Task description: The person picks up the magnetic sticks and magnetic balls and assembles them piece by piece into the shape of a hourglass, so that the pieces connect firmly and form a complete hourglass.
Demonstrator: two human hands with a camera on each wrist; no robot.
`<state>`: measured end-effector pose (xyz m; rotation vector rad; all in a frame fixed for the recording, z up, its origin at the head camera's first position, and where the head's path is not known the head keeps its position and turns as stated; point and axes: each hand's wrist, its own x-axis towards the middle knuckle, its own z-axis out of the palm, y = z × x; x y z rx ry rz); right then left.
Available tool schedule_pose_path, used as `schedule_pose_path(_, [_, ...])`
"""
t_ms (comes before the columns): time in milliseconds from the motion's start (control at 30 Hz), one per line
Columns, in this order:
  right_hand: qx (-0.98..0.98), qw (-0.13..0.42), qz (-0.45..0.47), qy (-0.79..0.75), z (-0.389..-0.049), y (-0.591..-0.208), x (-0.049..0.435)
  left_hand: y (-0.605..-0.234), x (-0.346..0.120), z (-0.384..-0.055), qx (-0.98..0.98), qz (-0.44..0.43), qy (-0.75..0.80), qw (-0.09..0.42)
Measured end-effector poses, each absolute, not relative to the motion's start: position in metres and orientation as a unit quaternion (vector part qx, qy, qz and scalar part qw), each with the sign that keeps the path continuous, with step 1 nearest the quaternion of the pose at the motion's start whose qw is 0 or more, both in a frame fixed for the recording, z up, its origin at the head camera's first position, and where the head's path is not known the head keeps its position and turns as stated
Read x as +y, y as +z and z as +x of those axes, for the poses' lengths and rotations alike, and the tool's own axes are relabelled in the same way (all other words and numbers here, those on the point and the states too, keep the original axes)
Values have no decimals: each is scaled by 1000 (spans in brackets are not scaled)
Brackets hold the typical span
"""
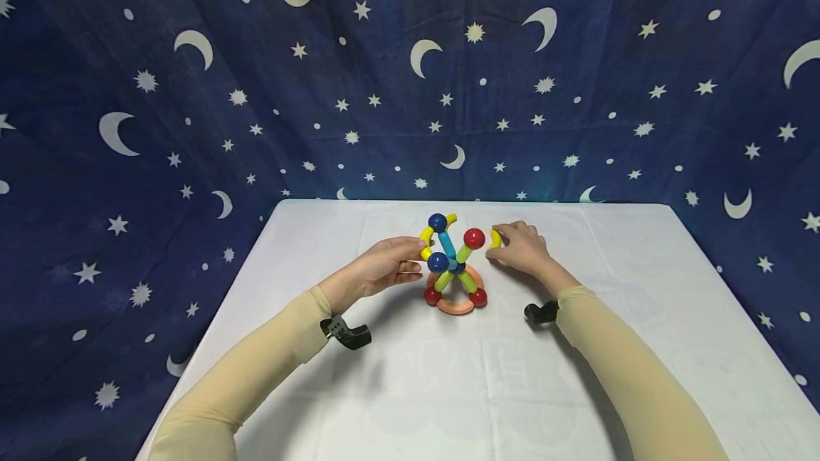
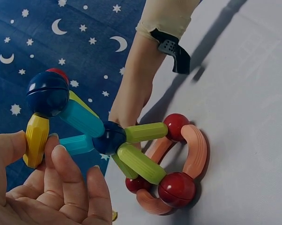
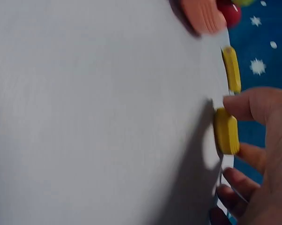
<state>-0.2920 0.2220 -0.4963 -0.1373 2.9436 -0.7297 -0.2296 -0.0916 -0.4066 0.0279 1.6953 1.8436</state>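
Note:
A magnetic ball-and-rod model (image 1: 456, 267) stands on the white table, with a ring of orange curved rods and red balls at its base. Green and light-blue rods meet at a central blue ball (image 2: 109, 138). One green rod leads up to a red ball (image 1: 474, 238). My left hand (image 1: 392, 266) pinches a yellow curved rod (image 2: 36, 140) on the model's left side, which joins a blue ball (image 2: 48, 94). To the right of the model, my right hand (image 1: 522, 246) pinches a separate yellow curved rod (image 3: 226, 131) between thumb and finger, close over the table.
Another yellow curved rod (image 3: 232, 69) lies near the model; in the head view it shows just beside the upper blue ball. The white tabletop (image 1: 435, 390) ends at a dark blue curtain (image 1: 397, 91) with moons and stars. Each wrist wears a black camera mount (image 1: 349, 333).

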Motion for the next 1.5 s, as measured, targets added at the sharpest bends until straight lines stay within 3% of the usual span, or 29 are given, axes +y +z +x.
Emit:
schedule_pose_path(367, [942, 109, -89, -304, -279, -491, 274, -407, -92, -230, 642, 12, 699, 315])
schedule_pose_path(633, [935, 60, -32, -349, -275, -492, 282, -408, -92, -230, 642, 16, 700, 314])
schedule_pose_path(1000, [955, 59, 16, -289, -272, -488, 266, -409, -91, -230, 642, 17, 699, 314])
schedule_pose_path(1367, [973, 2, -52, -224, -268, -487, 244, -408, -91, -231, 643, 8, 699, 312])
schedule_pose_path(1500, [972, 5, -69, -224, -267, -486, 241, -408, -91, -230, 642, 7, 699, 313])
